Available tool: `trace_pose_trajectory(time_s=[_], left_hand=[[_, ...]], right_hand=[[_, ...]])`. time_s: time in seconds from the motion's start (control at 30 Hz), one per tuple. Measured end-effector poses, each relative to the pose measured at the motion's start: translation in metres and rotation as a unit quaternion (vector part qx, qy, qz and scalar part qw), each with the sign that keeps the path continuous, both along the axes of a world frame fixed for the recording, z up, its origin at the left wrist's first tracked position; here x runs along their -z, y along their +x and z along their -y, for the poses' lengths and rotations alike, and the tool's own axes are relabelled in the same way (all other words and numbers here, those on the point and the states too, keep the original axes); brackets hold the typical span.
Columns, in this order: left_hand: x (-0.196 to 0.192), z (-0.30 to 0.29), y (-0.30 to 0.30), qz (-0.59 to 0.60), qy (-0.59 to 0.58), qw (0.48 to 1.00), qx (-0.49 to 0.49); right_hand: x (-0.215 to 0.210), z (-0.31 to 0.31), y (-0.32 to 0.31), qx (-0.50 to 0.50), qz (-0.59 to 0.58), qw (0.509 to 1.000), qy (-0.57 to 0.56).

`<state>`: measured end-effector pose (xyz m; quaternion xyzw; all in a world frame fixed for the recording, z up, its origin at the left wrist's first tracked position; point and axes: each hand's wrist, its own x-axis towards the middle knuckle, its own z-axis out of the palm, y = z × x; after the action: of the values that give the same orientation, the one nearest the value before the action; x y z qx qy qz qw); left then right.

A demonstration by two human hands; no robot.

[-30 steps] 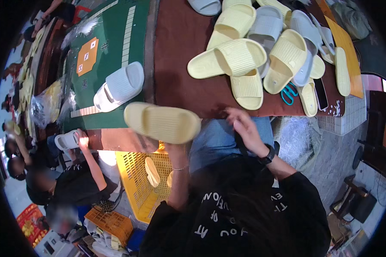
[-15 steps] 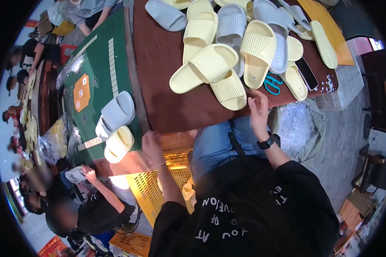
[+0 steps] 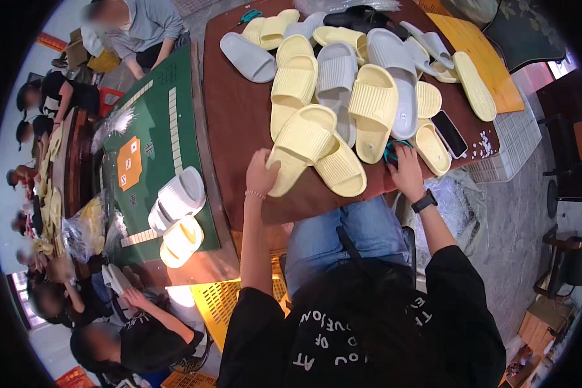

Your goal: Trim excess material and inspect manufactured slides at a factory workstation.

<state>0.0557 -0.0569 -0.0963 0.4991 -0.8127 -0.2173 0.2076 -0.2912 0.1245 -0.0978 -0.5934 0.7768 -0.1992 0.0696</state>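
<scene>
My left hand [image 3: 262, 172] grips the heel end of a yellow slipper [image 3: 302, 146] at the near edge of the brown table [image 3: 233, 129]. That slipper lies on top of another yellow slipper [image 3: 340, 169]. My right hand [image 3: 407, 169], with a black watch on its wrist, rests over teal scissors [image 3: 390, 151] near the table's front edge, fingers curled on them. Behind both hands is a pile of several yellow and grey slippers [image 3: 359, 84].
A black phone [image 3: 449, 132] lies right of the scissors. On the green table [image 3: 152, 136] to my left sit a pale grey slipper [image 3: 180, 197] and a yellow slipper [image 3: 181, 240]. A yellow crate [image 3: 221, 301] stands below. Other people sit along the left.
My left hand carried a yellow slipper to the green table, left it beside the pale one, and came back to the pile. My right hand moved onto the scissors.
</scene>
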Motion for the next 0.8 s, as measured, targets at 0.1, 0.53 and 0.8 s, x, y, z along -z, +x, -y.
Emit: trace_pose_trajectory(time_s=[0.1, 0.53, 0.8], left_hand=[[0.007, -0.048, 0.031, -0.226, 0.321, 0.919, -0.030], [-0.039, -0.128, 0.038, 0.049, -0.225, 0.938, -0.259], [-0.050, -0.121, -0.032, -0.126, -0.052, 0.982, 0.134]], right_hand=[[-0.006, -0.003, -0.002, 0.015, 0.010, 0.998, -0.055], [-0.016, -0.075, 0.009, 0.083, 0.698, 0.682, 0.204], [-0.098, -0.096, 0.106, -0.071, 0.760, 0.639, 0.094]])
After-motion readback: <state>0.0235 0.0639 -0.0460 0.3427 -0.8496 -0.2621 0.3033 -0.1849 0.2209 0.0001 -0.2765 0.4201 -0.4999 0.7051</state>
